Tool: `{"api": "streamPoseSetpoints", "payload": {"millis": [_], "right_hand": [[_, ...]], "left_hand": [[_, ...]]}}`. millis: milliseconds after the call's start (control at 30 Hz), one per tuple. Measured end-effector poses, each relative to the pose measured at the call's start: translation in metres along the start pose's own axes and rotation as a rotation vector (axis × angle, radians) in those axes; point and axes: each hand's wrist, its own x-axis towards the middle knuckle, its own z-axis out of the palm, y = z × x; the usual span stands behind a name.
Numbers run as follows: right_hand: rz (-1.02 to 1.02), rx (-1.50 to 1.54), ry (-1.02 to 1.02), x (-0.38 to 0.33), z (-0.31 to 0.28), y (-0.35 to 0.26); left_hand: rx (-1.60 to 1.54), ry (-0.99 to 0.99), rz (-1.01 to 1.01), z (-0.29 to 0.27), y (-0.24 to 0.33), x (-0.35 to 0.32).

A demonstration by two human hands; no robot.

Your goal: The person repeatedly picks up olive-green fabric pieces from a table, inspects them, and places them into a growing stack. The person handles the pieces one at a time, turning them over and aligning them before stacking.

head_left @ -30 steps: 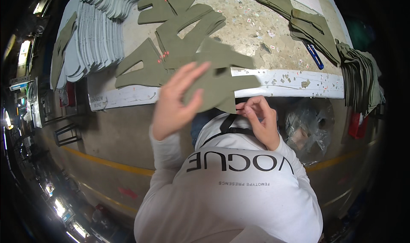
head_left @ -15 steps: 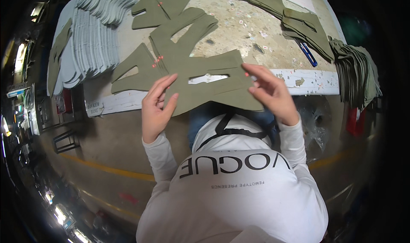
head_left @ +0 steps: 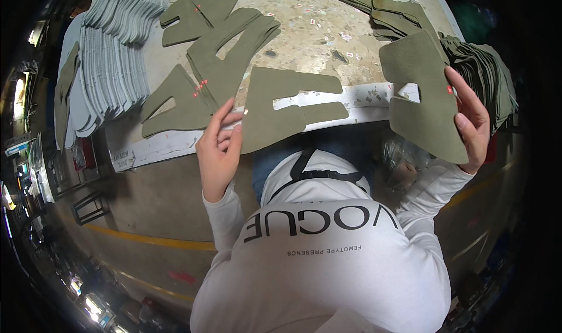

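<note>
My left hand (head_left: 220,151) pinches the left edge of a flat olive-green cut-out panel (head_left: 266,107) between thumb and fingers. Two prongs of that panel point right over the table's front edge, and a small white tag sits by my fingers. Out to the right, my right hand (head_left: 474,125) grips the outer edge of a second olive panel (head_left: 424,119), thumb on its face. This one has a notch facing left and a small red tag near my fingertips. A wide gap separates the two panels. More olive panels (head_left: 225,52) with red tags lie stacked just beyond my left hand.
On the table (head_left: 304,31), small paper scraps are strewn about. A tall grey-blue stack of pieces (head_left: 114,75) stands at the left. Dark olive pieces (head_left: 480,69) droop over the right edge. A low black stool (head_left: 91,207) and a clear plastic bag (head_left: 404,163) are below table level.
What looked like one panel between my hands is now two separate ones. My right hand has carried its panel right, which now covers the spot where the blue-handled tool lay.
</note>
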Motion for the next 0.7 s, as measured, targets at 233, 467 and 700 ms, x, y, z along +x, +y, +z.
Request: {"api": "streamPoseSetpoints", "payload": {"millis": [233,467,700], "right_hand": [[-0.008,0.093,-0.215,0.026,0.053,-0.002],[0.125,0.057,-0.173,0.027,0.08,0.039],[0.192,-0.206,-0.141,0.018,0.062,0.1]], "left_hand": [[0.007,0.045,-0.072,-0.016,-0.002,-0.018],[0.017,0.066,-0.083,-0.016,-0.004,-0.019],[-0.003,-0.01,-0.052,-0.018,-0.004,-0.01]]}}
